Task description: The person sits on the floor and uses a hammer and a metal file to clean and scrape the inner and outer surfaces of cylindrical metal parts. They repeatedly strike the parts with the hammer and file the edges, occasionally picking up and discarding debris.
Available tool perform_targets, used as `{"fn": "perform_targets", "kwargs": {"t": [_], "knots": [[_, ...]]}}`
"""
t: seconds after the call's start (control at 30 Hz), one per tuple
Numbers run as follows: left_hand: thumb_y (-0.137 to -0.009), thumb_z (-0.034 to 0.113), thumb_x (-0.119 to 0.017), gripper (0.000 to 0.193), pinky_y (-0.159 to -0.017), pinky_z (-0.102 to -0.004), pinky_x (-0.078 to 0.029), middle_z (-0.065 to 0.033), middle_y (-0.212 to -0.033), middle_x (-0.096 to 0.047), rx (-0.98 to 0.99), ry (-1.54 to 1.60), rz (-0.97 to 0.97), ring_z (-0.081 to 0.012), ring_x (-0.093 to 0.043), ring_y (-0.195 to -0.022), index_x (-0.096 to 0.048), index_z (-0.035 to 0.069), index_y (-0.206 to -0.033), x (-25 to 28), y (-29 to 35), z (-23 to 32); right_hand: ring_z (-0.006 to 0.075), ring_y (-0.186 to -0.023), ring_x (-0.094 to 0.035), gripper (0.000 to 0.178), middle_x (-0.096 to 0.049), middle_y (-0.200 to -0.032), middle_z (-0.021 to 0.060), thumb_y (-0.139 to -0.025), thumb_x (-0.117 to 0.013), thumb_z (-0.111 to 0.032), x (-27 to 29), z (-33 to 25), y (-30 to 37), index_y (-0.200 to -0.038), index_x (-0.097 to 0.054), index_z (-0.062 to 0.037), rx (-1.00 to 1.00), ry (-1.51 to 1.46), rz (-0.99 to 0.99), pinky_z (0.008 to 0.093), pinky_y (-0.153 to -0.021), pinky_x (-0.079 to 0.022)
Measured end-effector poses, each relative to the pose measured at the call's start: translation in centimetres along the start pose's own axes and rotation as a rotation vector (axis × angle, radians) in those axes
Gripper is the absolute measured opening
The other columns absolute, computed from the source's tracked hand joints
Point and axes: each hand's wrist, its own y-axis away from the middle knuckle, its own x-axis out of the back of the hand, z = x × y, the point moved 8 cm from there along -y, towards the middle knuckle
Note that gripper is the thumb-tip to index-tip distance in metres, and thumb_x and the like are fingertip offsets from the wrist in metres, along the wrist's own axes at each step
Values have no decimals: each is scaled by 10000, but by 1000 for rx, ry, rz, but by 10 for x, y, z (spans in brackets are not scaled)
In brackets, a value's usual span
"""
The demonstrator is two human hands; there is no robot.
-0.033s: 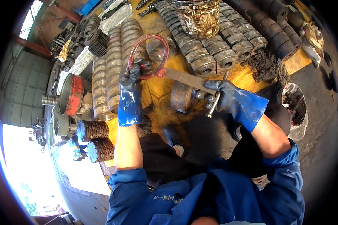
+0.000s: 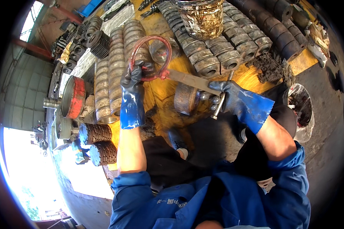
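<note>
My left hand (image 2: 133, 86), in a blue and dark rubber glove, pinches the lower left side of a thin ring (image 2: 170, 54) smeared with reddish grease. My right hand (image 2: 233, 97), gloved alike, is closed round a flat metal scraper (image 2: 191, 80). The scraper's far end meets the ring's lower right, where a lump of red grease (image 2: 164, 73) sits. A slim metal rod (image 2: 217, 111) also passes through my right hand, its lower end sticking out below. Just left of that hand a rusty cylinder (image 2: 184, 100) rests on the yellow surface, partly hidden by my fingers.
Rows of greasy metal rollers (image 2: 202, 57) cover the yellow surface (image 2: 160, 103). A grease-smeared bucket (image 2: 200, 19) stands among them. At left are a red-banded drum (image 2: 77, 97) and stacked discs (image 2: 95, 133). Dark rags (image 2: 271, 68) and a lined pail (image 2: 300, 110) lie right.
</note>
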Motion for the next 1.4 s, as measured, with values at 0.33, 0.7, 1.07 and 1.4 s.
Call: {"fn": "perform_targets", "kwargs": {"t": [0.33,0.7,1.07,1.4], "knots": [[-923,191,-613,248,-756,-294,-484,-47,-967,-667,221,-548,45,-110,-588,-824,-667,13,-1086,23,11,7,124,-508,-584,374,-682,-806,121,-924,-574,-321,8,-45,20,-1117,-620,-4,400,569,319,271,-444,-498],[-908,256,-629,292,-636,-294,-491,-79,-895,-689,410,-558,-143,-162,-622,-649,-640,7,-1062,5,22,5,123,-526,-593,390,-684,-812,126,-926,-576,-346,4,-52,9,-1095,-629,0,441,1207,252,266,-445,-496],[-949,224,-575,275,-664,-260,-488,-91,-901,-684,443,-494,89,-163,-631,-712,-630,-7,-1088,36,22,8,144,-561,-595,356,-650,-776,75,-925,-597,-322,-19,-58,30,-1037,-650,11,542,881,201,287,-503,-492],[-890,255,-647,313,-628,-293,-532,-93,-932,-682,433,-81,232,-193,-659,-734,-632,10,-1085,99,-4,-79,245,-622,-627,273,-672,-925,194,-924,-591,-238,12,-173,159,-1111,-569,-40,758,246,153,412,-582,-547]]}}
